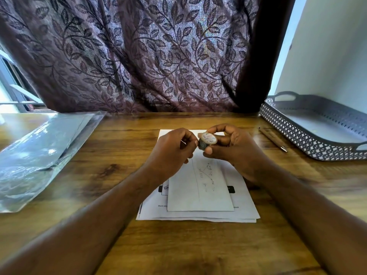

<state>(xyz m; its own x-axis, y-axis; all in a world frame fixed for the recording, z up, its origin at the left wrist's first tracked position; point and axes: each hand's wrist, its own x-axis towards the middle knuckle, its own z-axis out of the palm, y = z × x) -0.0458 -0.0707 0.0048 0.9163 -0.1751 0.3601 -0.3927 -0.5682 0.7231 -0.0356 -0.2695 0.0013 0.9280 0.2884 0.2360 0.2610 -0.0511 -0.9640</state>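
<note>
My right hand [230, 149] grips a small round roll of tape [207, 140] with a pale printed face, fingers curled over its top and thumb under it. My left hand [172, 149] is curled at the roll's left edge, its fingertips touching or pinching there; what they hold is too small to tell. Both hands hover above a stack of white papers [198, 195] on the wooden table [99, 165]. The top sheet carries faint handwriting and a pencilled curve.
A clear plastic folder [39, 151] lies at the left of the table. A grey perforated tray [309, 135] with handles sits at the right, and a brown pen [273, 139] lies beside it. A purple leaf-patterned curtain [149, 56] hangs behind the table.
</note>
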